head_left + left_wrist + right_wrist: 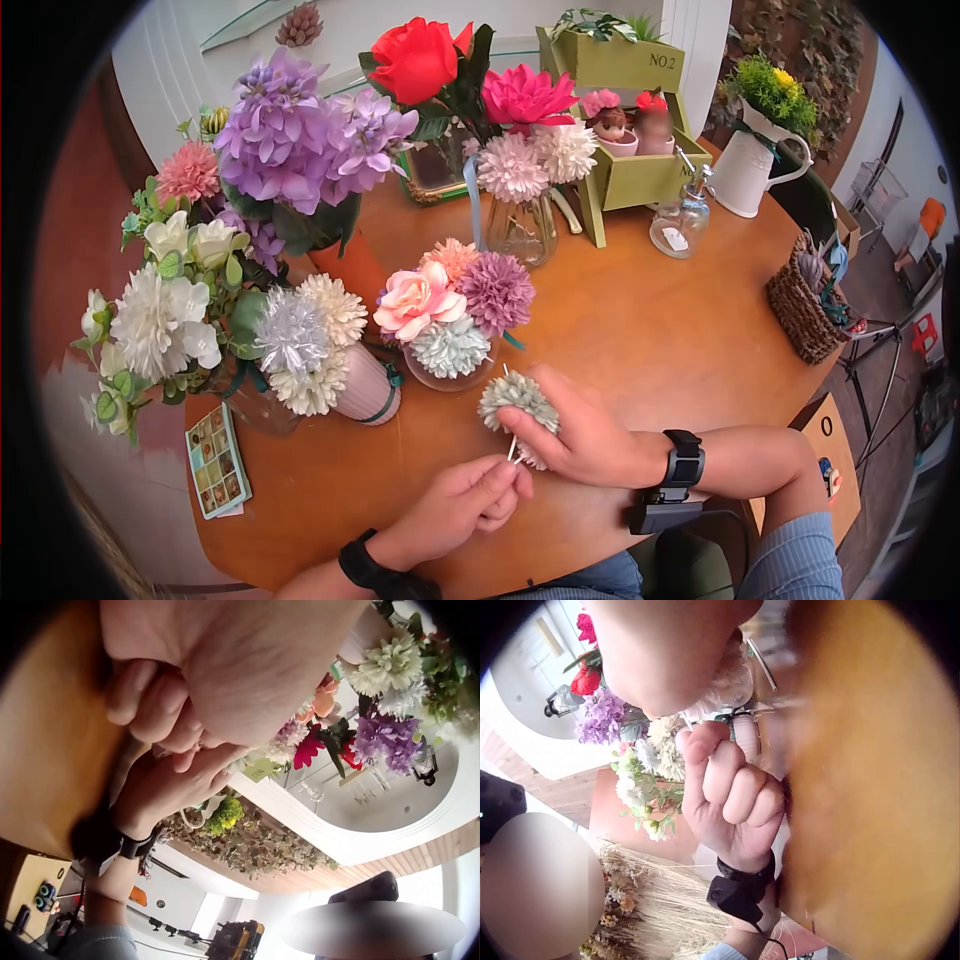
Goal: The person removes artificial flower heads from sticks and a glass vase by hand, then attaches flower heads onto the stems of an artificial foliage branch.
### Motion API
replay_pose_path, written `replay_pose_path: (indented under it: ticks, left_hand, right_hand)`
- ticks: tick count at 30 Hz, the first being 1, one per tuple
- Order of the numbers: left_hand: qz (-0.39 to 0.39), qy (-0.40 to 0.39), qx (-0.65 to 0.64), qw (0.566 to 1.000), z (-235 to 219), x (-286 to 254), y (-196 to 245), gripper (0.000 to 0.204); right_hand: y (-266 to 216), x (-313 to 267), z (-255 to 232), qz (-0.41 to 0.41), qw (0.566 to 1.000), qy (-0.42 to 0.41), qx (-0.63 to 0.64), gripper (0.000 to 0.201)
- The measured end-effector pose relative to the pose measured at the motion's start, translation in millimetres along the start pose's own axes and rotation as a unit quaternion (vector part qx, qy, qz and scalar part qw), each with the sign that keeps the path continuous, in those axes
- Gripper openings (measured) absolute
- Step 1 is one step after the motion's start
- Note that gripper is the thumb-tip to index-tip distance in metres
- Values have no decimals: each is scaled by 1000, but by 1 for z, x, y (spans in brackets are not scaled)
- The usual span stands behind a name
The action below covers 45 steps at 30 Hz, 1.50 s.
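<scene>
In the head view a pale grey-green pompom flower [518, 400] on a thin white stem [513, 447] is held over the table's front part. My right hand [585, 430] grips it, thumb across the petals. Just below, my left hand [470, 505] pinches the stem between thumb and fingertips, its other fingers curled. A second pale bloom [532, 457] shows partly under the right hand. In the right wrist view the left hand [731, 791] is seen with curled fingers at the white stem [688, 720]; the flower is hidden there.
Behind the hands a round glass vase [450, 372] holds pink, purple and mint blooms. A ribbed pink vase [370, 385] and a case of small compartments [217, 462] are at the left. A glass bottle [682, 222] and a woven basket [803, 310] stand farther right on the table [640, 330].
</scene>
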<state>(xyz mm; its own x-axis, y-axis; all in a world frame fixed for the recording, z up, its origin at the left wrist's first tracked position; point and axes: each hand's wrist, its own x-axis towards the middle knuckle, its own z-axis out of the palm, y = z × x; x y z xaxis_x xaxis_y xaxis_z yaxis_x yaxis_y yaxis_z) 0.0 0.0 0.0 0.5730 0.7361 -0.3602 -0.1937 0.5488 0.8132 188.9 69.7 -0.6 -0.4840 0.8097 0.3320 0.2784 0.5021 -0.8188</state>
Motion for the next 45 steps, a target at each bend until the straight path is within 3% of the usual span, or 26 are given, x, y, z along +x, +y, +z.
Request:
replay_pose_path:
  ticks: [4,6,7,9,10,12,16,19,21,23,25,27,29,31,33,34,38,43,45]
  left_hand:
    - [13,-17,27,999,-8,-7,-1,33]
    - [17,20,61,998,-10,-14,1,29]
    - [16,17,61,998,-9,-16,3,29]
    - [51,86,179,979,-7,-21,5,24]
    - [50,87,179,979,-7,-20,2,24]
    - [90,187,215,954,-9,-17,-4,33]
    - [136,192,165,958,-6,-14,-5,47]
    - [141,161,183,960,-6,-14,-4,63]
    - [185,141,274,933,-13,-10,-9,75]
    - [186,137,275,933,-11,-10,-6,73]
    - [257,129,360,888,-9,-9,-8,70]
    - [221,134,349,901,-1,-14,-1,65]
    - [305,86,599,735,3,-16,4,66]
    - [314,57,610,725,3,-12,-2,68]
    - [232,47,736,635,16,-6,-2,71]
    - [224,56,756,612,14,2,-7,74]
    - [223,71,752,616,17,9,-11,71]
    - [245,60,767,590,16,13,-10,72]
    - [249,55,768,587,14,18,-9,74]
  right_hand:
    - [-1,4,-13,-13,997,80,-10,26]
    - [5,18,-34,92,982,163,33,25]
    - [19,25,-44,84,978,185,-40,28]
    - [19,35,-66,200,971,116,-54,31]
    - [26,37,-72,201,971,115,-53,31]
    - [41,41,-77,166,969,99,-157,34]
    - [46,39,-74,169,971,78,-152,36]
    - [53,34,-66,107,964,65,-235,38]
    - [50,32,-64,94,960,45,-259,40]
    - [48,31,-63,89,959,47,-264,41]
    - [49,28,-61,87,958,47,-269,42]
    - [54,26,-57,52,961,85,-259,43]
    - [52,25,-53,49,961,79,-260,44]
    - [51,26,-51,44,961,75,-262,45]
    - [53,26,-48,31,956,71,-282,45]
    - [54,26,-47,31,957,71,-280,45]
    - [56,28,-47,27,954,67,-292,45]
    - [56,31,-51,40,957,65,-281,43]
    - [57,32,-53,38,959,98,-265,39]
